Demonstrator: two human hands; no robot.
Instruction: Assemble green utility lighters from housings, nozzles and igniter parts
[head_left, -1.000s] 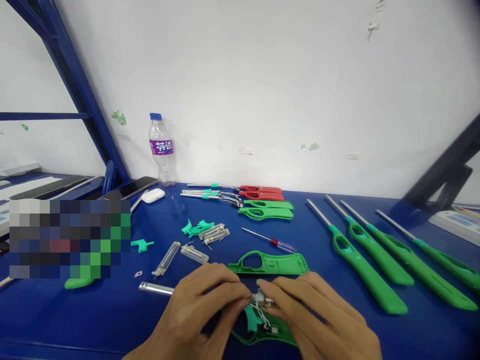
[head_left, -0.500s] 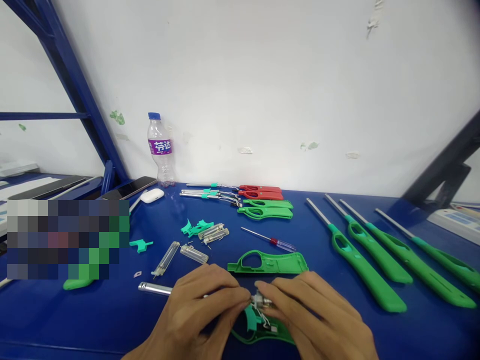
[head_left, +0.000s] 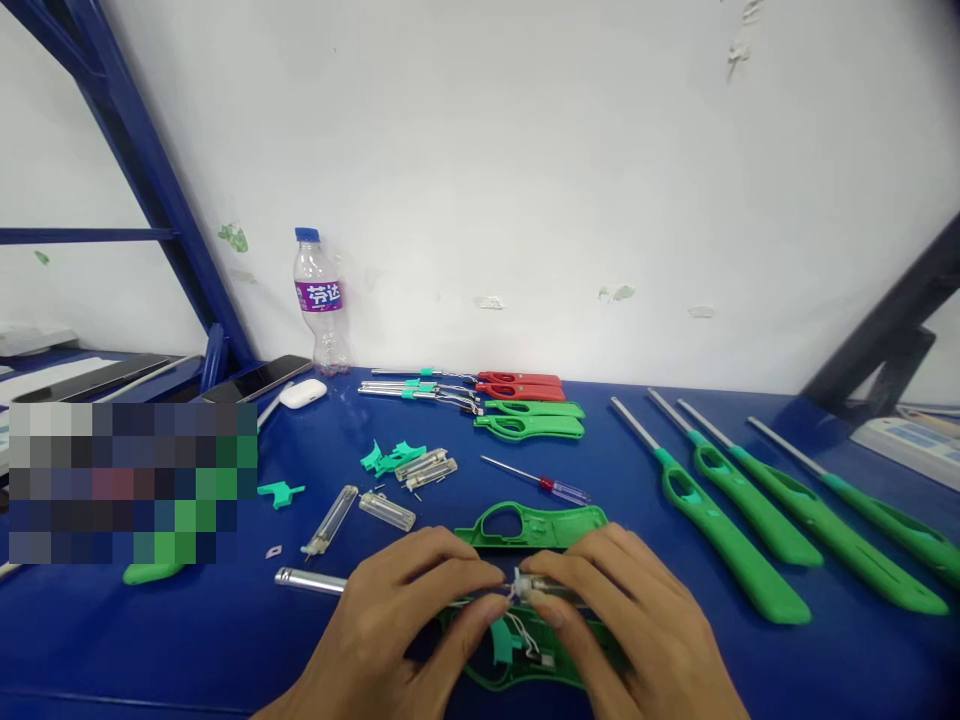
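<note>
My right hand (head_left: 637,610) grips a clear lighter fuel tank (head_left: 551,585) lengthwise between thumb and fingers. At the tank's pale valve end, my left hand (head_left: 420,610) pinches a thin gas tube (head_left: 511,592), partly covered by the fingertips. Below both hands lies a green lighter half-shell (head_left: 491,680) with a teal trigger (head_left: 502,643) and white wires (head_left: 525,632) inside. A metal lighter barrel (head_left: 309,581) sticks out left of my left hand. Just beyond my hands rests the other green half-shell (head_left: 555,522).
Several clear fuel tanks (head_left: 331,520) and teal triggers (head_left: 394,458) lie left of centre. A screwdriver (head_left: 562,490) lies behind the half-shell. Assembled green lighters (head_left: 735,545) line the right side. Red handle shells (head_left: 521,386), a bottle (head_left: 322,300) and a phone (head_left: 259,378) sit near the wall.
The fuel tank has turned slightly and shows more of its length. My right thumb has shifted right and down, and my left fingers now pinch close to the valve end.
</note>
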